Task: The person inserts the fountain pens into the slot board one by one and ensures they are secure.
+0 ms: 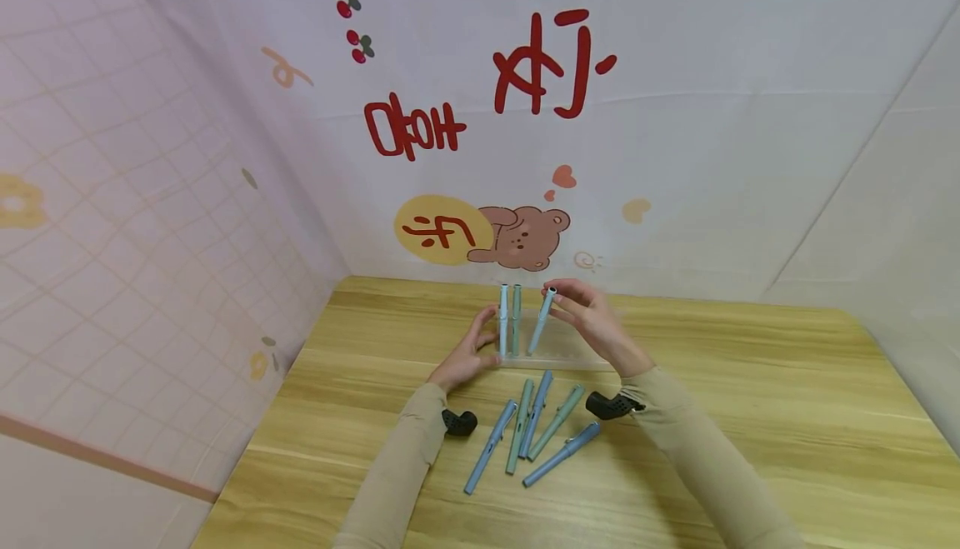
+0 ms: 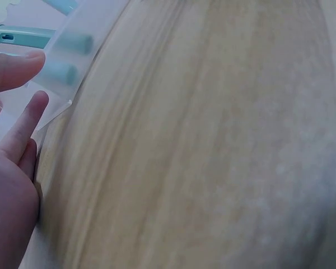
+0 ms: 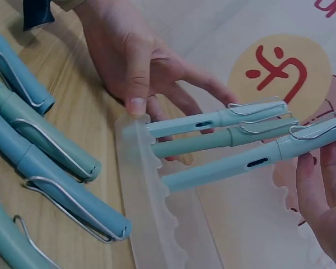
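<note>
A translucent pen holder [image 1: 570, 356] stands on the wooden table [image 1: 750, 416]. Two pale pens [image 1: 503, 320] [image 1: 516, 320] stand upright in it. A third light-blue pen [image 1: 541, 321] leans in the holder; my right hand [image 1: 561, 296] pinches its top end. In the right wrist view this pen [image 3: 235, 165] sits below the other two [image 3: 218, 119], its clip end between my right fingers [image 3: 311, 179]. My left hand [image 1: 471, 351] rests against the holder's left end, thumb [image 3: 136, 84] on the holder [image 3: 148, 185] edge, fingers straight. In the left wrist view, fingers [image 2: 22, 123] touch the holder [image 2: 73, 50].
Several blue and green capped pens [image 1: 536, 411] lie loose on the table between my forearms, close to the holder's front. A printed cloth backdrop [image 1: 525, 116] hangs behind and to the left. Bare wood extends right of the holder and toward the near edge.
</note>
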`<state>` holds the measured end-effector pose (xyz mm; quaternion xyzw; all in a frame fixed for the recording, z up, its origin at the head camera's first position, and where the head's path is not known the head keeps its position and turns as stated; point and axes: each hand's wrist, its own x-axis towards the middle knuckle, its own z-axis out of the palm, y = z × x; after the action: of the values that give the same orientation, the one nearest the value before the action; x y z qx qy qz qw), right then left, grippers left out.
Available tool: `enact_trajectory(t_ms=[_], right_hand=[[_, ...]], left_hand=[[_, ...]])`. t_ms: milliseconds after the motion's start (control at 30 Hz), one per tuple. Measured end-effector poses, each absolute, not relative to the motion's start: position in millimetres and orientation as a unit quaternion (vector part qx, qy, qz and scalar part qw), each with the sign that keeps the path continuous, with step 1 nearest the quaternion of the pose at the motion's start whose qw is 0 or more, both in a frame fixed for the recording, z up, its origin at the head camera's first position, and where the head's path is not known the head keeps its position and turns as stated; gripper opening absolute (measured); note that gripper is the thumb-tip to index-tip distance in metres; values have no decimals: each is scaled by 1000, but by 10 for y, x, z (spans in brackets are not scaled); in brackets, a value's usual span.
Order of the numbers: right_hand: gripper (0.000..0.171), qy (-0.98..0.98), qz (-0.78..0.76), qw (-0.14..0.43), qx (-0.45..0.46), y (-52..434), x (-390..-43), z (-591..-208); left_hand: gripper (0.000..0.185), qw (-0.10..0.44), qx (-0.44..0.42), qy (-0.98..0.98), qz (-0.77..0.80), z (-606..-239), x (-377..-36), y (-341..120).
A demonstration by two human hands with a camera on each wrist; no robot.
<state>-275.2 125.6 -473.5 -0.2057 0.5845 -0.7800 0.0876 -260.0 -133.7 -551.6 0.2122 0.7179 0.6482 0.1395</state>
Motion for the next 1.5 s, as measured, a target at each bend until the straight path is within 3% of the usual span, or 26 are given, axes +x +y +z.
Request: enact_trajectory(t_ms=[367,1500], right_hand=[[37,654,-728,112,-173,1097,-2813,-4810],[34,756,-643,79,-98,993,-3048,-4772]], left_hand=[[91,155,218,713,649,-5253,-2491,-1331],[91,148,214,701,664,-5273,-2488,-1327]])
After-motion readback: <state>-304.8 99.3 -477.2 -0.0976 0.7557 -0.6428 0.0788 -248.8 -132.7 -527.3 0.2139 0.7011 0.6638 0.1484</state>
